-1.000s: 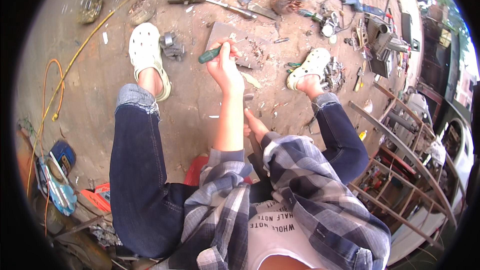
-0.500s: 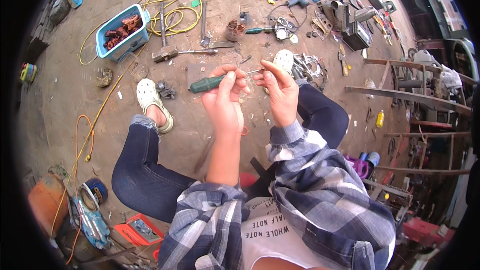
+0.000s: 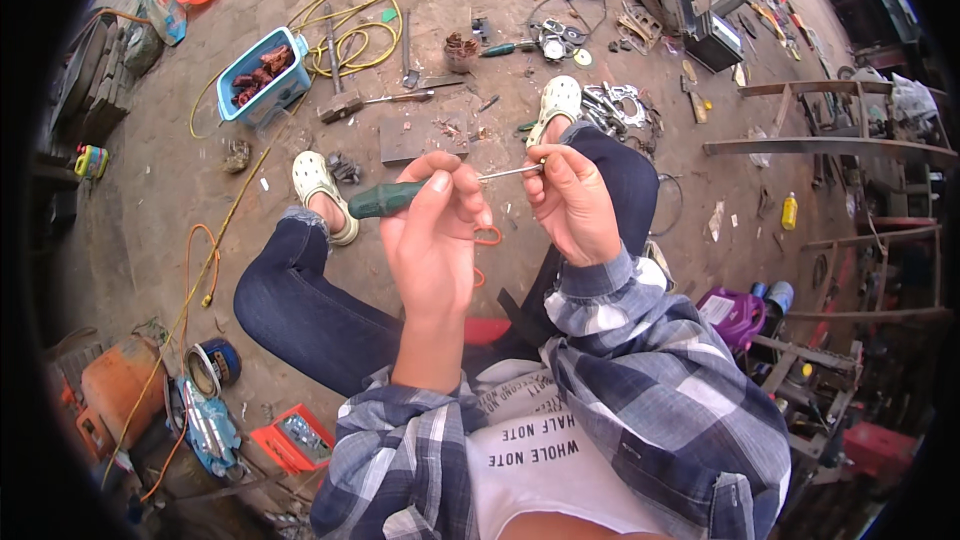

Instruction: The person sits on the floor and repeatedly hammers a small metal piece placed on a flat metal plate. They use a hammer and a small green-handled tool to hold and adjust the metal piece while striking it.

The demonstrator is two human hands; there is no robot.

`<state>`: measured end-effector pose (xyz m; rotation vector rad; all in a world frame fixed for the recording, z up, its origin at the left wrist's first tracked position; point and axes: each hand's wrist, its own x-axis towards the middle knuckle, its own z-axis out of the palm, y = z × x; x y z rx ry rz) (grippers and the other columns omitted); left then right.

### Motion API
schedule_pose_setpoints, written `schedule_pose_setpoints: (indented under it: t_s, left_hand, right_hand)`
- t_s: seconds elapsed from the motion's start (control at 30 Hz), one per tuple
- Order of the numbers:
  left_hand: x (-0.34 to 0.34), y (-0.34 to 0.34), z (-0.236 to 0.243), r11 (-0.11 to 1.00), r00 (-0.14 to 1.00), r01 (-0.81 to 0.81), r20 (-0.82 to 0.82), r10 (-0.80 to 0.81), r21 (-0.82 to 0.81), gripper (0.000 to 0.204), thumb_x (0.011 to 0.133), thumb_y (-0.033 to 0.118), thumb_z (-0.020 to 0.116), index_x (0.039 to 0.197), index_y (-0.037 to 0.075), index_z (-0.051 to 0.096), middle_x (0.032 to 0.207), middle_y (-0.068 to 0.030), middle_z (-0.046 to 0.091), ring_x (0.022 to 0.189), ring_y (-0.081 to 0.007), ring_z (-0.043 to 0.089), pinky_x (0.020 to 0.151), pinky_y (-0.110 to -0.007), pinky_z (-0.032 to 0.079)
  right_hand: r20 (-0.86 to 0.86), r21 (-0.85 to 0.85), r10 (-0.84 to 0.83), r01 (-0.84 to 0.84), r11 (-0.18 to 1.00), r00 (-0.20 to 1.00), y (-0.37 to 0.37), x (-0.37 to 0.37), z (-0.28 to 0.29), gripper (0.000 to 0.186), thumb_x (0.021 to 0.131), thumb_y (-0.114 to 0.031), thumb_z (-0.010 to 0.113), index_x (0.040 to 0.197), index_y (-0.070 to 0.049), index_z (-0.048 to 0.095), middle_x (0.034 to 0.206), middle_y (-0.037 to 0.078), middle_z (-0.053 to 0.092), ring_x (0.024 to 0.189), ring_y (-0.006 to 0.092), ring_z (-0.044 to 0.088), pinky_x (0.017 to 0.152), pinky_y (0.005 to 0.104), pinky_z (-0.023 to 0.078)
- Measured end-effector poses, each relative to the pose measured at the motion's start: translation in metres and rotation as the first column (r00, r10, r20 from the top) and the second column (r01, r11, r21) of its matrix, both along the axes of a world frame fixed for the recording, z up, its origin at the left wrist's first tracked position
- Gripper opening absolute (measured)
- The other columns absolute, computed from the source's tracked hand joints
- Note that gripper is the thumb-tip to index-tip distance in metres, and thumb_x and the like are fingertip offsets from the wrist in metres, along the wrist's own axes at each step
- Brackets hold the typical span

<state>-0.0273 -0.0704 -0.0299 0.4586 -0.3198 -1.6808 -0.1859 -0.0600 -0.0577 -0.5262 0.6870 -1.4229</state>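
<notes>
My left hand (image 3: pixel 435 235) is closed around a screwdriver (image 3: pixel 385 201) with a dark green handle, which sticks out to the left of the fingers. Its thin metal shaft points right and slightly up. At the tip, thumb and fingers of my right hand (image 3: pixel 574 202) pinch the shaft's end; whether a small part sits between them is too small to tell. Both hands are raised above the ground between my knees. Beyond the left hand, a flat metal block (image 3: pixel 405 140) lies on the ground with copper-coloured scraps on and about it.
A blue bin (image 3: pixel 250 112) of copper windings stands at the far left, beside a hammer (image 3: pixel 342 106) and a yellow hose (image 3: pixel 365 45). Metal parts (image 3: pixel 615 105) lie beyond my right foot. A metal rack (image 3: pixel 830 147) stands right; an orange-red box (image 3: pixel 292 438) is lower left.
The view has shifted a little. My hands have come slightly nearer with the screwdriver, and its shaft shows more plainly between them. Both hands keep their grip.
</notes>
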Motion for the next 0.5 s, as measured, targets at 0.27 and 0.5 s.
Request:
schedule_pose_setpoints:
  t_s: [0.27,0.5]
  left_hand:
    - [-0.007,0.018,0.025,0.995,0.995,-0.007,0.096,0.017,-0.103,0.019,0.091,0.008,0.051,0.107,-0.002,0.054,0.087,-0.0092,0.056,0.072,-0.0139,0.051,0.059,-0.026,0.044]
    - [-0.008,0.025,0.032,0.986,0.989,-0.02,0.138,0.043,-0.168,0.017,0.092,0.008,0.05,0.104,-0.003,0.053,0.085,-0.0134,0.059,0.069,-0.0168,0.056,0.059,-0.03,0.05]
  right_hand:
    - [0.222,0.027,0.035,-0.042,0.999,0.974,0.016,-0.009,0.006,0.024,0.091,-0.021,0.059,0.106,-0.002,0.059,0.089,0.006,0.057,0.076,0.0126,0.053,0.069,0.0227,0.048]
    - [0.228,-0.003,0.054,-0.055,0.999,0.972,0.018,-0.009,0.007,0.025,0.091,-0.023,0.06,0.106,-0.003,0.059,0.087,0.005,0.057,0.076,0.0132,0.053,0.068,0.0251,0.046]
